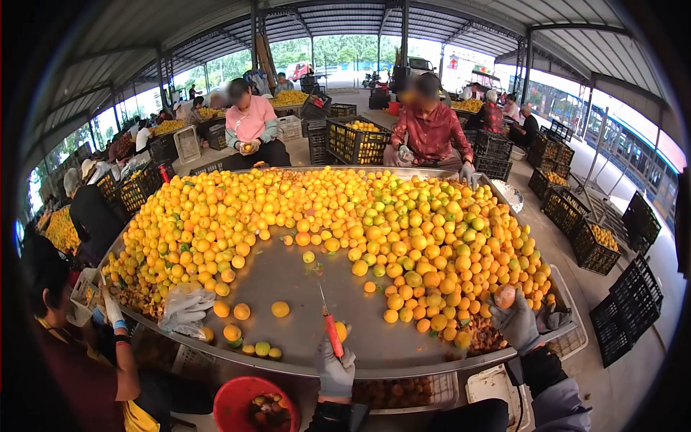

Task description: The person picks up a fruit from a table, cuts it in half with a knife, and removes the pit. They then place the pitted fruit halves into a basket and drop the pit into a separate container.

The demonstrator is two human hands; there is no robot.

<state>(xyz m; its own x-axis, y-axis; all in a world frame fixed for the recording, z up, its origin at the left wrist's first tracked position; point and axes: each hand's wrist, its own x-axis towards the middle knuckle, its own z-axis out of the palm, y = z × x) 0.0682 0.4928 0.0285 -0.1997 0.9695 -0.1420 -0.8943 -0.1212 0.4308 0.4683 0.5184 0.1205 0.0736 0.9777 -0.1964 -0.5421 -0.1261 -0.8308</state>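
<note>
My left hand [337, 373], in a grey glove, is closed round the red handle of a knife [332, 333]. The thin blade points up and away over the metal table [288, 266]. A yellow fruit [343, 332] shows just behind the handle, at the fingers. Farther right, my right hand [517, 325], gloved too, grips a reddish-brown round fruit [504, 296] above the table's near right corner. Close beside it lie the heap of yellow-orange fruit [446, 266] and brown scraps [489, 338].
Clear plastic with pale gloves [186, 309] lies on the table's left. Below the near edge stands a red bucket [245, 410] with fruit pieces inside. A person [79, 345] works close on the left; two people [430, 129] sit across. Black crates [622, 309] stand at the right.
</note>
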